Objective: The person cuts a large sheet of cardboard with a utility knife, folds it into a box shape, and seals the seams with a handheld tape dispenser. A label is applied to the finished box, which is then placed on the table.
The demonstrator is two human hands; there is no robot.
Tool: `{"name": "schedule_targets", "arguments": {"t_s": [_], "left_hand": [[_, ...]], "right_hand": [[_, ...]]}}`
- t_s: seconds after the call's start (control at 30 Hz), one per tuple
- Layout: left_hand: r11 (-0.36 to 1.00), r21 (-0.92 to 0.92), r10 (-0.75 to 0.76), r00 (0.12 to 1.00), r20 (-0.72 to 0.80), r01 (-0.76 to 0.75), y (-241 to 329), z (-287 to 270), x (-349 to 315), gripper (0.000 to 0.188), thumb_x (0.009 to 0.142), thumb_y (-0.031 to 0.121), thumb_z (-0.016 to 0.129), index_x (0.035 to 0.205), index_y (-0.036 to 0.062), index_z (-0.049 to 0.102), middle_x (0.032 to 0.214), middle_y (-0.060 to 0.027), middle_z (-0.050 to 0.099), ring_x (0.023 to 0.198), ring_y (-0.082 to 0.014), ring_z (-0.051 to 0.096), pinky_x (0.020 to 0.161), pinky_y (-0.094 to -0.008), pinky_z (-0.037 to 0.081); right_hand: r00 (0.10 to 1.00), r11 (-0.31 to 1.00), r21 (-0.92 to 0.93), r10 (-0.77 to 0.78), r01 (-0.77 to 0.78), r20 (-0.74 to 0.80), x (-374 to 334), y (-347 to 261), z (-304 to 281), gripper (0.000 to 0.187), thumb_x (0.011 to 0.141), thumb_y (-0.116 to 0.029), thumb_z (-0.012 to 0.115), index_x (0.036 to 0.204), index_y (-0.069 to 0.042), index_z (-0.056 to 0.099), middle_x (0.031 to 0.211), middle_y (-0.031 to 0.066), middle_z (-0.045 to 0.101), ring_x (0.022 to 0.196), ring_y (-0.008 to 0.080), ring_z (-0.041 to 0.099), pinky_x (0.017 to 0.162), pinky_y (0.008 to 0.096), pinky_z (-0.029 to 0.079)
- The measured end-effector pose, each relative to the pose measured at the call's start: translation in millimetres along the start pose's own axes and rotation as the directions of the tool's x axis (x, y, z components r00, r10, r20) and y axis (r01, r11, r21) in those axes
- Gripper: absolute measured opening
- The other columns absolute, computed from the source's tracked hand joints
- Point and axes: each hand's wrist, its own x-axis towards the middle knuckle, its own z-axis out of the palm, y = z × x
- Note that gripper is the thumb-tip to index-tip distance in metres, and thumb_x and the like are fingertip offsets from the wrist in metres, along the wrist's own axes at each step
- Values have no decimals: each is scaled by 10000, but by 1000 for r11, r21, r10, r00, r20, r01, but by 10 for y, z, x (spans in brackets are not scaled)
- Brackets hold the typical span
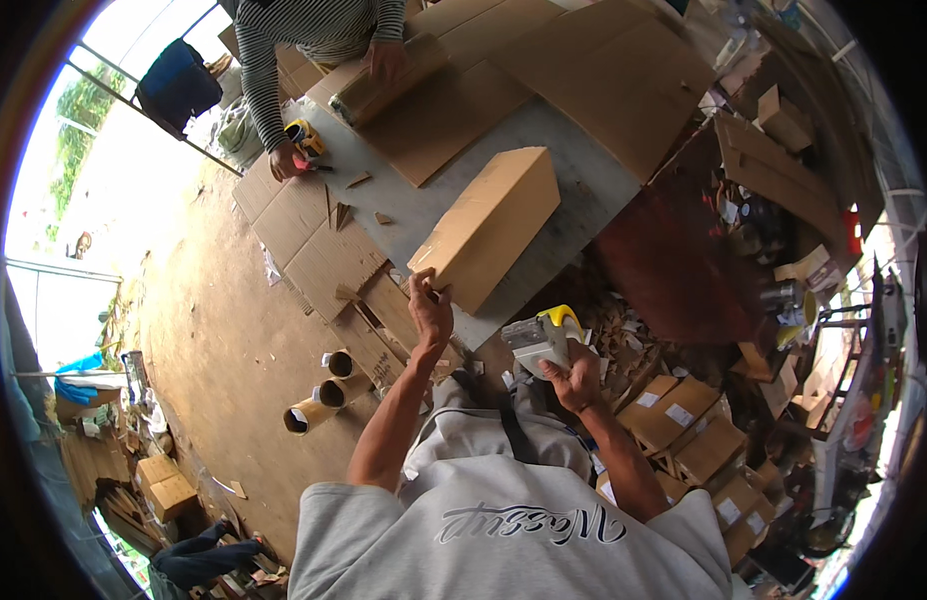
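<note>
A long closed cardboard box [498, 220] lies slantwise on the grey table [583, 175]. My left hand [430, 308] grips its near end at the lower corner. To the right, off the table's near edge, my right hand [575, 380] holds a grey tape dispenser with a yellow top [541, 338]. The dispenser is a short way from the box and does not touch it.
Across the table a person in a striped top presses a folded cardboard piece [388, 75], with a yellow tool [301, 135] by the other hand. Flat cardboard sheets [593, 70] cover the far table. Cardboard tubes [323, 395] lie on the floor; small labelled boxes [678, 425] are stacked at the right.
</note>
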Motion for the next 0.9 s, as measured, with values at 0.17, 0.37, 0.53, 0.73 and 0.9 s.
{"name": "schedule_targets", "arguments": {"t_s": [0.17, 0.37, 0.53, 0.73, 0.9], "left_hand": [[972, -198, -58, 948, 312, 125, 357, -419, -276, 468, 964, 190, 795, 1347, 2, 604, 1074, -63, 693, 885, -147, 635, 771, -296, 528], [794, -159, -208, 509, 835, 586, 507, -717, -330, 348, 1023, 318, 749, 1133, -12, 755, 998, -49, 732, 931, -137, 665, 823, -264, 520], [373, -214, -387, 361, 848, 903, 128, -884, -141, 389, 1050, 317, 714, 1135, -63, 740, 1059, -65, 764, 954, -152, 705, 846, -299, 559], [819, -94, -344, 615, 710, 567, -337, -1042, 409, 229, 944, 219, 839, 964, -9, 831, 843, -41, 773, 777, -117, 669, 725, -312, 547], [938, -160, -175, 820, 545, 307, -691, -1080, 1326, 286, 942, 260, 850, 971, -21, 808, 830, -14, 734, 798, -110, 645, 738, -314, 528]], "right_hand": [[994, 993, -63, -95, 99, 59, 163, -155, 98, 508, 923, -500, 774, 975, -5, 671, 842, 226, 702, 820, 463, 694, 710, 519, 545], [964, 997, -64, -35, 54, 264, 294, -264, 319, 528, 925, -504, 773, 939, 8, 643, 839, 246, 696, 834, 464, 696, 720, 520, 535], [865, 968, 36, 206, -249, 458, 409, -440, 602, 570, 939, -533, 741, 1048, 24, 688, 884, 243, 735, 863, 421, 727, 759, 482, 543], [821, 922, -130, 384, -365, 423, 664, -783, 1206, 597, 952, -552, 699, 1101, 25, 735, 917, 258, 755, 872, 413, 740, 795, 467, 549], [875, 902, -250, 412, -352, 254, 673, -932, 1611, 612, 958, -569, 701, 1035, 38, 728, 928, 288, 748, 897, 464, 738, 811, 510, 557]]}}
